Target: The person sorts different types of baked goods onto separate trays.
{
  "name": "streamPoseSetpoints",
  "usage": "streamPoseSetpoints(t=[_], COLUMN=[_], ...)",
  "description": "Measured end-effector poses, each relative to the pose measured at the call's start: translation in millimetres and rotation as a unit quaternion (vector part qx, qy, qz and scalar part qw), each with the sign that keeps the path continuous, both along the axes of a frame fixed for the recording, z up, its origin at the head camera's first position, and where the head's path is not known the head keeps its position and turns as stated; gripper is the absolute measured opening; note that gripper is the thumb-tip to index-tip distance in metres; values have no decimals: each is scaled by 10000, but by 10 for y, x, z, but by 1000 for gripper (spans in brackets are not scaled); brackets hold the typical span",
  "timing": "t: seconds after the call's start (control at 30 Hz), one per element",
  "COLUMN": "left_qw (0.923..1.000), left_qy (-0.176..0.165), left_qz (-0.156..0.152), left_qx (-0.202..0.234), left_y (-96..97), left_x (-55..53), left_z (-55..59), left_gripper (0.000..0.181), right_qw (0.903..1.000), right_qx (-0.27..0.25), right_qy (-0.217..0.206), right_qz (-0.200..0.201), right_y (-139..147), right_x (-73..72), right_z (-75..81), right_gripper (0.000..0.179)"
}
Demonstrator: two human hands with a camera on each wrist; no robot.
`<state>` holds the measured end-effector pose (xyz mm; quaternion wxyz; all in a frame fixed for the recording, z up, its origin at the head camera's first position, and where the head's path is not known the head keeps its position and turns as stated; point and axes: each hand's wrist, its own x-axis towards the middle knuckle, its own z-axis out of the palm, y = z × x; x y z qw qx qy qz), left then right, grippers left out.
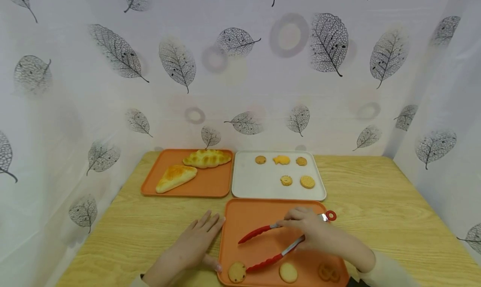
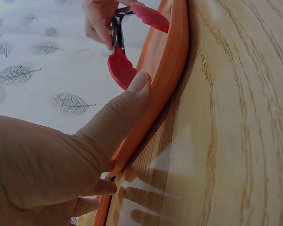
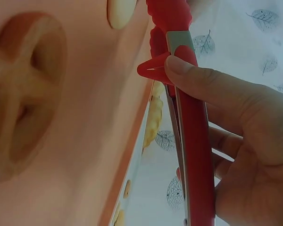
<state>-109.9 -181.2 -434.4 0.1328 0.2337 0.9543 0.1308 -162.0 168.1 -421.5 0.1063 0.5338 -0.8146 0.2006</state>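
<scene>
My right hand point(image 1: 313, 230) holds a pair of red-and-steel kitchen tongs point(image 1: 265, 263) over the near orange tray point(image 1: 246, 216). The arms are spread apart, with nothing between the tips. In the right wrist view, the thumb and fingers are around the tongs' red handle point(image 3: 195, 155). One tip is beside a chocolate chip cookie point(image 1: 237, 272) at the tray's near left corner. A plain round biscuit point(image 1: 288, 273) and a pretzel-shaped cookie point(image 1: 329, 273) lie along the near side. My left hand point(image 1: 191, 246), fingers extended, touches the tray's left edge; its thumb point(image 2: 115, 115) rests against the rim.
At the back left, another orange tray point(image 1: 210, 189) bears a braided bread point(image 1: 206, 158) and a triangular pastry point(image 1: 176, 177). Beside it, a white tray point(image 1: 255, 184) holds several small cookies, one fish-shaped point(image 1: 281, 159). A leaf-patterned curtain point(image 1: 240, 86) surrounds the wooden table point(image 1: 375, 207).
</scene>
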Motion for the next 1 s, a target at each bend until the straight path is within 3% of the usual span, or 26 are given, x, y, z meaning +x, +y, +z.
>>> streamPoseSetpoints(t=[0.2, 0.77, 1.0], left_qw=[10000, 10000, 10000], left_qy=[12, -66, -25], left_qz=[-6, 9, -15], left_qx=[5, 21, 13], left_y=[-4, -3, -6], left_x=[-9, -7, -7], left_z=[-18, -2, -5], left_gripper=[123, 123, 122], right_qw=[9995, 9966, 9971], right_qx=[-130, 583, 491], right_qy=[146, -543, -443], right_qz=[251, 200, 388], right_y=[-67, -200, -237], right_x=[29, 48, 20], right_z=[-10, 52, 41], right_gripper=[54, 53, 50])
